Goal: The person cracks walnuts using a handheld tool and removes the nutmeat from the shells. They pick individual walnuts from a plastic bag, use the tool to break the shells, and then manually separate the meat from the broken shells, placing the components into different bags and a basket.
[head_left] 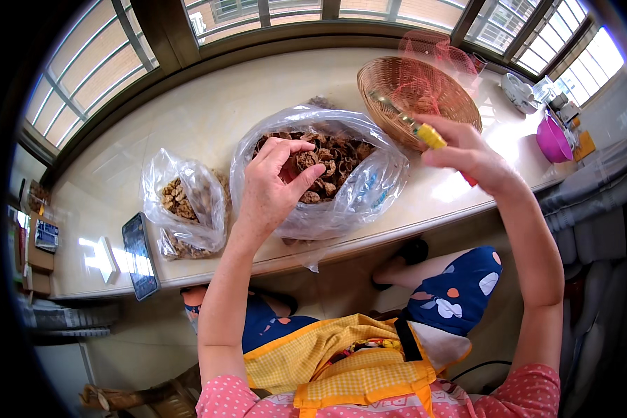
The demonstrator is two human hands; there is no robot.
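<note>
My left hand [275, 171] pinches a brown walnut [306, 161] between thumb and fingertips. It is over a large clear plastic bag [258, 209] standing wide with its mouth up, full of broken brown walnut shells [345, 157]. In my right hand [470, 150], raised to the right of the bag, is a metal tool with a yellow handle [430, 136]. Its narrow metal end points up and left, blurred by motion, so its exact kind is unclear. A red part shows below the palm. Left of the large bag, a smaller clear bag [205, 202] holds pale walnut kernels [177, 200].
A wicker basket [369, 70] with red netting [425, 52] stands behind my right hand. A phone [141, 254] and a white object [106, 259] lie at the left near the counter edge. At the far right are a magenta bowl [554, 138] and a white dish [517, 90]. Windows line the back.
</note>
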